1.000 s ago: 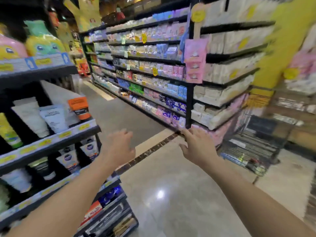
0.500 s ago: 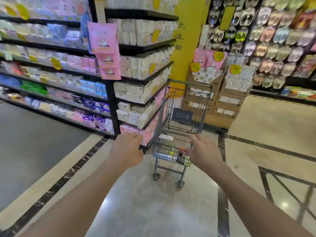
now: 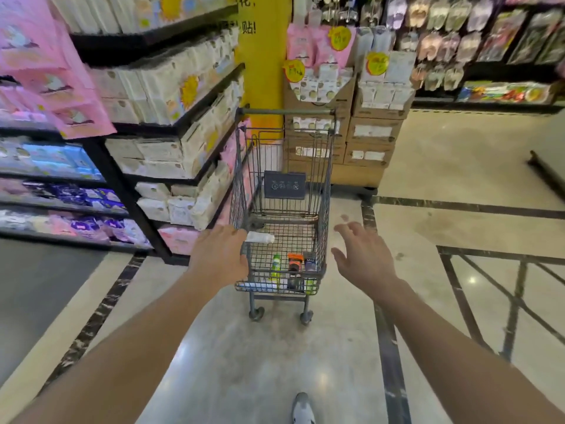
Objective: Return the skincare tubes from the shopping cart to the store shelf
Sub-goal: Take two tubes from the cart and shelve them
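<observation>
**Hands out toward the cart at the aisle corner**

The shopping cart (image 3: 282, 209) stands on the polished floor (image 3: 232, 362) with its left side close against the end of the store shelf (image 3: 171, 130) and stacked cardboard boxes (image 3: 367, 139) just beyond its handle end. Open floor lies to the cart's right and in front of its near edge.

The left hand (image 3: 220, 255) is at the cart's near left corner, back of the hand up, fingers curled over; it overlaps the rim, but contact is hard to confirm. The right hand (image 3: 363, 258) hovers beside the near right corner, fingers spread wide and holding nothing.

A white tube (image 3: 260, 237) lies crosswise near the basket's left side, long axis running left to right, just beside the left hand. Along the near edge lie a green tube (image 3: 276, 266), an orange-capped tube (image 3: 295, 264) and a dark tube (image 3: 310, 261), their long axes running front to back. A shoe (image 3: 302, 408) shows at the bottom edge.
</observation>
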`<state>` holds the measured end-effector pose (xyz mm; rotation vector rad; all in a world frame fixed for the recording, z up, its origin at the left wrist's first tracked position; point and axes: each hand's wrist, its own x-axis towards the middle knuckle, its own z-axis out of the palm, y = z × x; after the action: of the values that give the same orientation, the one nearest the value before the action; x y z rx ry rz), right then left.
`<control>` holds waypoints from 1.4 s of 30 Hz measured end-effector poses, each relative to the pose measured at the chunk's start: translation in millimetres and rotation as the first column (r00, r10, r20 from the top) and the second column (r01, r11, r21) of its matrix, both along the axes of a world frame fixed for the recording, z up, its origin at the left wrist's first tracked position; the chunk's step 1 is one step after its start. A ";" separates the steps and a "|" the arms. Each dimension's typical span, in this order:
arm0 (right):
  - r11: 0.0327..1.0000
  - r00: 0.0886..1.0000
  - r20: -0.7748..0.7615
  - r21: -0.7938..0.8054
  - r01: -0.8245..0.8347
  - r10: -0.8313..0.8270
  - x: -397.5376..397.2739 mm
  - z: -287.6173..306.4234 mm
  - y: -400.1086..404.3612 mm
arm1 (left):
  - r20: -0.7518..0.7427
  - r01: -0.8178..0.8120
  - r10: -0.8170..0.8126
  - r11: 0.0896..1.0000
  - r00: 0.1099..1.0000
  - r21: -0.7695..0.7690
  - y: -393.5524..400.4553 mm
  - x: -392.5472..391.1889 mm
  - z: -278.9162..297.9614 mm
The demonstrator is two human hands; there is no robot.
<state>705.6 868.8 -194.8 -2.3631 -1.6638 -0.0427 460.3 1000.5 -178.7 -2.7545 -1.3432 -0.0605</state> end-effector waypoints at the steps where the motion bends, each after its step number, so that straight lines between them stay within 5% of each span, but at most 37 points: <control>1: 1.000 1.000 -0.008 0.004 -0.005 0.005 7.7 -4.6 12.8 | -0.006 -0.001 0.001 1.000 1.000 -0.003 11.3 8.7 -3.1; 10: 0.986 0.986 -0.068 -0.060 -0.156 0.152 61.1 -56.1 153.5 | -0.049 -0.050 0.044 0.992 0.998 -0.117 109.1 55.4 -45.3; 22: 0.897 0.975 -0.121 -0.385 -0.218 0.185 77.2 -178.9 299.5 | -0.151 -0.030 -0.029 0.928 0.988 -0.371 249.6 103.2 -172.5; 33: 0.693 0.960 -0.196 -0.665 -0.278 0.197 74.9 -321.0 374.9 | -0.368 -0.088 -0.187 0.782 0.911 -0.617 314.6 115.9 -323.7; 39: 0.511 0.887 -0.321 -0.729 -0.456 0.334 56.8 -400.0 401.5 | -0.386 -0.257 -0.133 0.547 0.913 -0.797 290.5 120.8 -411.3; 42: 0.398 0.818 -0.388 -0.732 -0.553 0.424 49.8 -432.5 404.5 | -0.383 -0.245 -0.193 0.502 0.903 -0.829 280.0 115.5 -445.7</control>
<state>755.5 1273.3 -627.4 -2.0987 -2.6323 1.2784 575.9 1280.5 -624.3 -3.0790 -1.5299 1.5984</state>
